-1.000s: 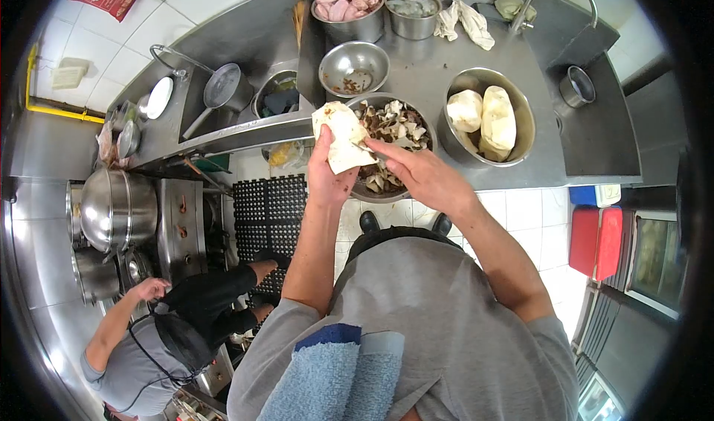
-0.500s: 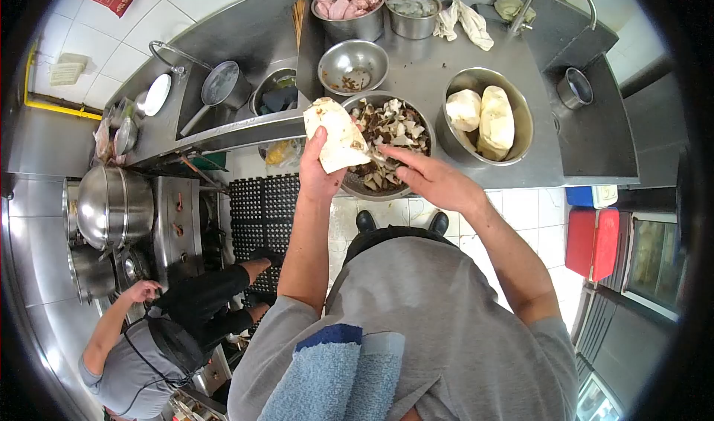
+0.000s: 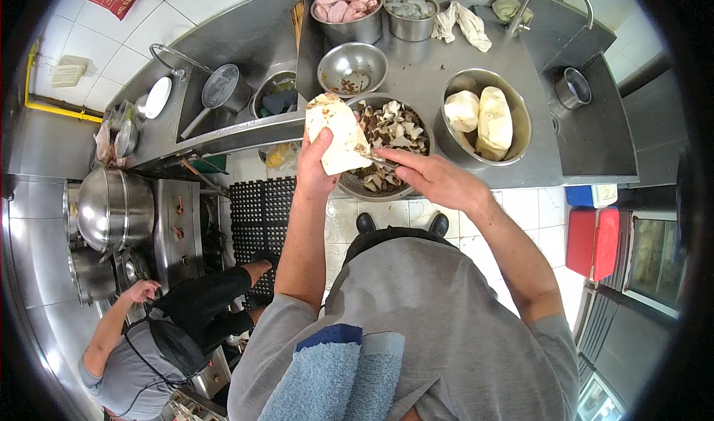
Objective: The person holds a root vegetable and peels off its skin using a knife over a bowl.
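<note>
In my left hand (image 3: 318, 162) is a large, pale, partly peeled root vegetable (image 3: 336, 132) with brown patches, tilted over the counter's front edge. My right hand (image 3: 439, 179) is closed round a small knife (image 3: 381, 160), index finger stretched along it. Its blade meets the vegetable's lower right side; the handle is mostly hidden in the palm. Beneath both hands a metal bowl (image 3: 427, 123) holds a heap of brown and white peelings (image 3: 398, 127). To its right, a deep metal pot (image 3: 526, 127) contains two pale peeled pieces (image 3: 495, 123).
Behind the peelings sits a metal bowl (image 3: 352, 65) with brown scraps. Pots of pink meat (image 3: 346, 4) and greyish pieces (image 3: 410, 8) stand farther back, beside a white cloth (image 3: 470, 25). Sinks lie on both sides. Another person (image 3: 152, 354) is at lower left by the stove.
The knife has come against the vegetable's lower right side, and its blade shows more clearly. My left hand and the vegetable have shifted slightly.
</note>
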The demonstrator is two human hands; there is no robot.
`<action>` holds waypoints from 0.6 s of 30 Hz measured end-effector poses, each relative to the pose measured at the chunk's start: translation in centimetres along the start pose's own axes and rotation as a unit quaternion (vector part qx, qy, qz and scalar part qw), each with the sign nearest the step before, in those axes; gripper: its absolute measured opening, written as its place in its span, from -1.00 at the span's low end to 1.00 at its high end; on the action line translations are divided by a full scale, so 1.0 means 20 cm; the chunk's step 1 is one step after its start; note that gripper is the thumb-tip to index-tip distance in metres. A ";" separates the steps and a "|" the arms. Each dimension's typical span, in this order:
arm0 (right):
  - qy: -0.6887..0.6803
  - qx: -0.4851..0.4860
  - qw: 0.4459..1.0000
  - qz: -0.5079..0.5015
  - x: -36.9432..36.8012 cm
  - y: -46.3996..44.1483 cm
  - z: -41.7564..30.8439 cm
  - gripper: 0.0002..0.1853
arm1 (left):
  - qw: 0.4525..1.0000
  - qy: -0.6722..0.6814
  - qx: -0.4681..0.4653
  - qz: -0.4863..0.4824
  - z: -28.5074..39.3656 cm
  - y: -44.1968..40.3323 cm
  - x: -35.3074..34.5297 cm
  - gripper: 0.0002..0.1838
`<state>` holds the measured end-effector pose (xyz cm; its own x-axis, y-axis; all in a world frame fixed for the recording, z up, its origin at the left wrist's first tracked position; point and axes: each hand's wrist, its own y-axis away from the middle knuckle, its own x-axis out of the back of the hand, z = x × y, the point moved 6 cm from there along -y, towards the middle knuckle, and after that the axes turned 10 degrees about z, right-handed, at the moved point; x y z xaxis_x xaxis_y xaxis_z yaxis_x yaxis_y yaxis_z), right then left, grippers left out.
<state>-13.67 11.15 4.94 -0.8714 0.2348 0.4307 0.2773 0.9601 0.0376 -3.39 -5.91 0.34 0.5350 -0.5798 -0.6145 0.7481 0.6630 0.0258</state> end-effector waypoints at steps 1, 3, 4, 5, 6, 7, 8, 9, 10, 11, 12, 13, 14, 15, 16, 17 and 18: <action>0.006 0.003 1.000 0.001 0.00 0.00 0.00 -0.54 | 1.000 -0.001 -0.002 0.005 0.00 0.00 0.00 -0.35; 0.016 0.007 1.000 0.003 0.00 -0.02 0.00 -0.54 | 1.000 -0.004 -0.012 -0.002 -0.03 -0.01 0.02 -0.36; 0.019 0.014 1.000 0.017 0.00 -0.02 0.02 -0.54 | 1.000 -0.006 -0.017 -0.007 -0.04 -0.01 0.02 -0.37; 0.023 0.021 0.999 0.032 -0.01 -0.03 0.04 -0.54 | 1.000 0.004 -0.015 -0.003 -0.05 -0.02 0.04 -0.38; 0.027 0.029 0.998 0.046 -0.01 -0.04 0.04 -0.53 | 1.000 0.016 -0.013 0.001 -0.05 -0.02 0.03 -0.39; 0.026 0.025 0.998 0.056 -0.02 -0.05 0.04 -0.54 | 1.000 0.027 -0.012 0.005 -0.06 -0.02 0.03 -0.39; 0.026 0.022 0.997 0.066 -0.03 -0.05 0.03 -0.54 | 0.999 0.037 -0.013 0.027 -0.06 -0.02 0.03 -0.40; 0.025 0.017 0.997 0.077 -0.04 -0.05 0.04 -0.54 | 0.998 0.046 -0.013 0.048 -0.06 -0.02 0.03 -0.41; 0.035 0.060 0.992 0.105 -0.04 -0.06 0.05 -0.54 | 0.996 0.056 -0.012 0.069 -0.07 -0.02 0.03 -0.41; 0.044 0.104 0.985 0.131 -0.07 -0.07 0.08 -0.53 | 0.994 0.061 -0.010 0.088 -0.08 -0.01 0.04 -0.43; 0.054 0.149 0.975 0.158 -0.06 -0.08 0.05 -0.52 | 0.992 0.067 -0.009 0.107 -0.09 -0.01 0.04 -0.43; -0.063 0.049 0.990 0.116 -0.07 -0.09 0.10 -0.51 | 0.989 0.072 -0.007 0.127 -0.09 -0.01 0.04 -0.42; -0.178 -0.052 0.980 0.070 -0.09 -0.08 0.14 -0.50 | 0.988 0.087 -0.001 0.128 -0.10 0.00 0.03 -0.42; -0.287 -0.150 0.946 0.021 -0.11 -0.06 0.15 -0.49 | 0.986 0.102 0.005 0.129 -0.11 0.00 0.02 -0.42; -0.314 -0.166 0.935 0.018 -0.11 -0.06 0.13 -0.48 | 0.985 0.117 0.010 0.129 -0.11 -0.01 0.02 -0.42; -0.340 -0.183 0.922 0.016 -0.11 -0.04 0.11 -0.48 | 0.987 0.117 0.008 0.110 -0.11 -0.01 0.02 -0.42; -0.365 -0.200 0.909 0.014 -0.10 -0.03 0.09 -0.47 | 0.987 0.111 0.011 0.113 -0.11 -0.01 0.01 -0.42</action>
<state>-12.79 10.31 2.32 -0.8577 0.4361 -0.2723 0.3003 0.8549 0.4230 -4.24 -5.14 -1.54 0.5922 -0.2985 -0.7485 0.6290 0.7518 0.1979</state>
